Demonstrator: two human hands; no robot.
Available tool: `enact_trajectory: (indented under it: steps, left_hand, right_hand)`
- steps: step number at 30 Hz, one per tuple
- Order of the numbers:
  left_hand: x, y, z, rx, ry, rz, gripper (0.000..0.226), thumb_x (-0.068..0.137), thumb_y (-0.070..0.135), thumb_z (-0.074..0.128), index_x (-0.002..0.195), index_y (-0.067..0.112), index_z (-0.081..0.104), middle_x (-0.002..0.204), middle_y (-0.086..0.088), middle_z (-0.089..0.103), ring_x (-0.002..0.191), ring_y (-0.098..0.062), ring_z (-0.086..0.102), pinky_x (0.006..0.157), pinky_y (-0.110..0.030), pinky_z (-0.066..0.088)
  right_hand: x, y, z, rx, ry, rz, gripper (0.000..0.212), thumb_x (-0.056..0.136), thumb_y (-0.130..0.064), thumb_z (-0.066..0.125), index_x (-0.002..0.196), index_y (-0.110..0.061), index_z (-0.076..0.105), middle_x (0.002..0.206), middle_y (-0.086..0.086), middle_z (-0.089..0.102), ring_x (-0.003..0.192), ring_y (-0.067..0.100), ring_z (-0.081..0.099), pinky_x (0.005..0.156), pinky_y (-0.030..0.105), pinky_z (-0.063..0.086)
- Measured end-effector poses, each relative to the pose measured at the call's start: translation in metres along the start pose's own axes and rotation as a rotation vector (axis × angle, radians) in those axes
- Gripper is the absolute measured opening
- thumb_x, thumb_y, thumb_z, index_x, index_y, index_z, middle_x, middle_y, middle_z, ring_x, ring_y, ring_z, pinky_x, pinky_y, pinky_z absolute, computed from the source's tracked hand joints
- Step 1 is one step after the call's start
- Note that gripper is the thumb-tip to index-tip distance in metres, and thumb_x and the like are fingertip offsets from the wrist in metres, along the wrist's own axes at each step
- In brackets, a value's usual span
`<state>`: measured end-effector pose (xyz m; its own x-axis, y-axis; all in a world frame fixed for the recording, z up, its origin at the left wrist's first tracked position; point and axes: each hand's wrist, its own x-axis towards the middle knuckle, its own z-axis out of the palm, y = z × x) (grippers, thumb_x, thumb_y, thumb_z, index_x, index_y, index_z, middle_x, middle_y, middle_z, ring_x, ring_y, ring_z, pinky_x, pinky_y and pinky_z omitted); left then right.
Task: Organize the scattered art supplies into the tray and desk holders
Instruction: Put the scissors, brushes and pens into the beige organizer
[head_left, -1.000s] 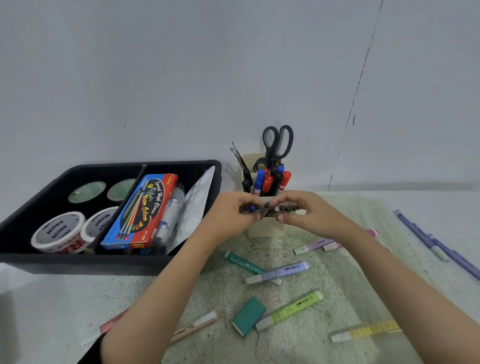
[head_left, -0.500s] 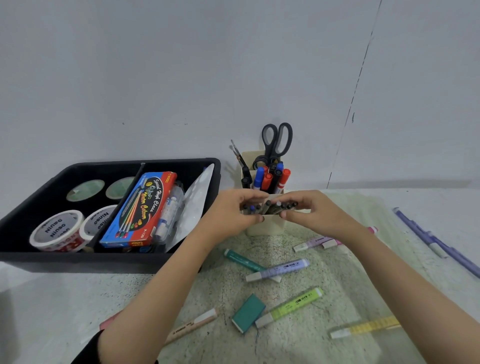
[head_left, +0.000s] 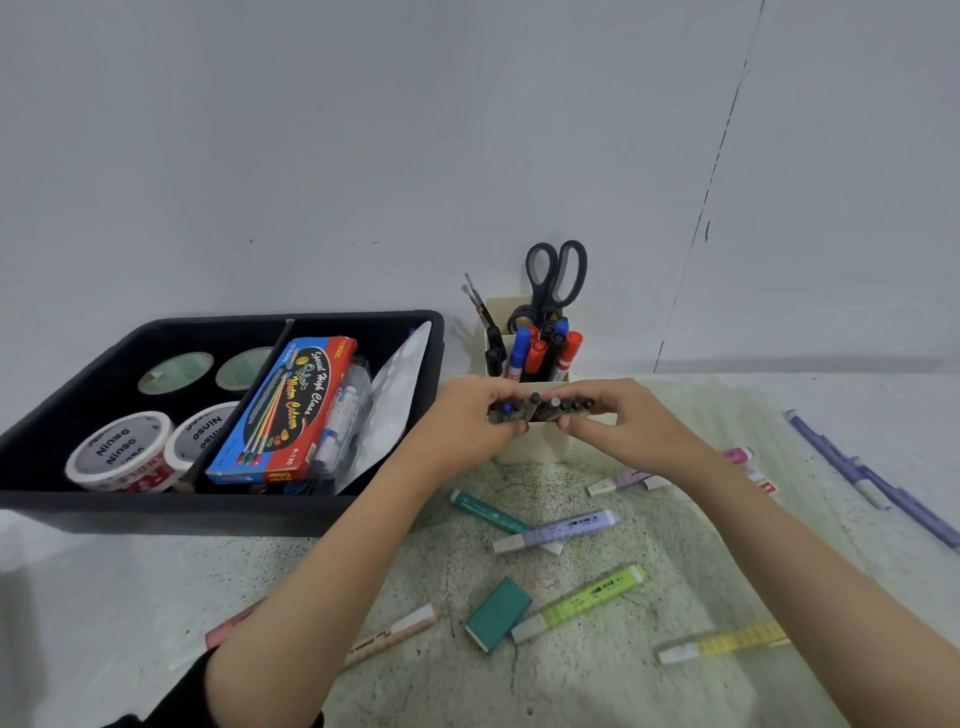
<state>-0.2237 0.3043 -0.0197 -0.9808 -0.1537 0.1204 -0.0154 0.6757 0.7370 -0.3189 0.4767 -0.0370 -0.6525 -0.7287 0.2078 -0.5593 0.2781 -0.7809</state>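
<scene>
My left hand (head_left: 467, 423) and my right hand (head_left: 618, 426) together grip a bundle of dark pens (head_left: 540, 409), held level just above the front compartment of the cream desk holder (head_left: 530, 447). The holder's rear compartments carry red, blue and black markers (head_left: 540, 351) and black scissors (head_left: 555, 280). Loose highlighters lie on the table in front: a teal one (head_left: 483, 512), a lilac one (head_left: 558, 530), a green one (head_left: 582, 603) and a yellow one (head_left: 722, 644). A teal eraser (head_left: 497, 613) lies among them.
A black tray (head_left: 156, 512) at the left holds tape rolls (head_left: 122, 452), a watercolour box (head_left: 285, 410) and a white palette (head_left: 389, 410). Pink and lilac highlighters (head_left: 623, 480) lie behind my right wrist. Purple pens (head_left: 872, 478) lie far right. A beige marker (head_left: 395, 631) sits near my left forearm.
Both hands have stayed together on the pen bundle above the holder, shifting the pens slightly between the fingers. Nothing on the table has moved.
</scene>
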Motion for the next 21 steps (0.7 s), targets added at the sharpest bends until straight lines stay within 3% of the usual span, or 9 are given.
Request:
enact_trajectory:
  steps: [2, 5, 8, 11, 14, 18, 21]
  left_hand:
    - [0.0, -0.001, 0.001, 0.017, -0.017, -0.006, 0.036, 0.085, 0.007, 0.064, 0.114, 0.028, 0.066, 0.105, 0.007, 0.062, 0.096, -0.005, 0.056, 0.072, -0.004, 0.035]
    - [-0.003, -0.003, 0.002, 0.008, -0.031, -0.021, 0.051, 0.084, 0.001, 0.063, 0.128, 0.027, 0.055, 0.115, 0.01, 0.056, 0.106, -0.002, 0.05, 0.076, -0.001, 0.032]
    - [-0.006, -0.004, 0.001, -0.038, 0.04, -0.015, 0.057, 0.082, -0.007, 0.06, 0.131, 0.022, 0.051, 0.118, 0.009, 0.052, 0.111, 0.0, 0.048, 0.082, -0.002, 0.037]
    - [-0.009, -0.004, -0.001, 0.001, 0.137, 0.038, 0.041, 0.082, -0.009, 0.057, 0.114, 0.017, 0.063, 0.105, 0.009, 0.059, 0.099, -0.001, 0.057, 0.085, -0.008, 0.046]
    - [-0.01, -0.004, -0.002, 0.037, 0.132, 0.054, 0.034, 0.082, -0.007, 0.059, 0.103, 0.018, 0.069, 0.102, 0.007, 0.063, 0.09, 0.001, 0.058, 0.083, -0.012, 0.048]
    - [-0.01, -0.005, -0.001, 0.067, 0.132, 0.056, 0.034, 0.082, -0.005, 0.06, 0.107, 0.017, 0.068, 0.107, 0.004, 0.064, 0.095, -0.002, 0.057, 0.084, -0.009, 0.043]
    - [-0.017, -0.006, 0.001, 0.095, 0.12, 0.036, 0.047, 0.082, -0.001, 0.064, 0.123, 0.021, 0.058, 0.119, 0.004, 0.061, 0.107, -0.004, 0.053, 0.093, -0.014, 0.038]
  right_hand:
    - [-0.001, 0.001, 0.001, -0.015, 0.004, -0.007, 0.031, 0.087, -0.015, 0.063, 0.11, -0.035, 0.066, 0.11, -0.015, 0.067, 0.104, 0.003, 0.059, 0.096, 0.036, 0.047]
    - [-0.004, 0.002, 0.002, 0.007, 0.002, 0.008, 0.038, 0.086, -0.013, 0.065, 0.116, -0.036, 0.059, 0.114, -0.017, 0.064, 0.108, 0.001, 0.057, 0.095, 0.027, 0.045]
    - [-0.011, 0.003, 0.004, 0.086, 0.108, 0.01, 0.04, 0.081, -0.009, 0.069, 0.114, -0.029, 0.058, 0.108, -0.022, 0.065, 0.105, -0.005, 0.058, 0.09, 0.019, 0.045]
    - [-0.015, 0.006, 0.006, 0.07, 0.217, 0.003, 0.03, 0.082, -0.008, 0.069, 0.104, -0.029, 0.064, 0.104, -0.016, 0.068, 0.099, -0.001, 0.061, 0.089, 0.023, 0.049]
    - [-0.017, 0.008, 0.007, 0.051, 0.238, 0.017, 0.024, 0.085, -0.011, 0.066, 0.1, -0.031, 0.068, 0.101, -0.015, 0.069, 0.096, 0.002, 0.062, 0.089, 0.028, 0.051]
    - [-0.02, 0.007, 0.008, 0.05, 0.239, 0.032, 0.025, 0.087, -0.013, 0.065, 0.103, -0.032, 0.067, 0.103, -0.015, 0.068, 0.097, 0.003, 0.062, 0.089, 0.031, 0.051]
    - [-0.025, 0.005, 0.011, 0.056, 0.243, 0.056, 0.034, 0.086, -0.012, 0.065, 0.112, -0.033, 0.061, 0.108, -0.018, 0.064, 0.1, 0.003, 0.059, 0.089, 0.029, 0.05]
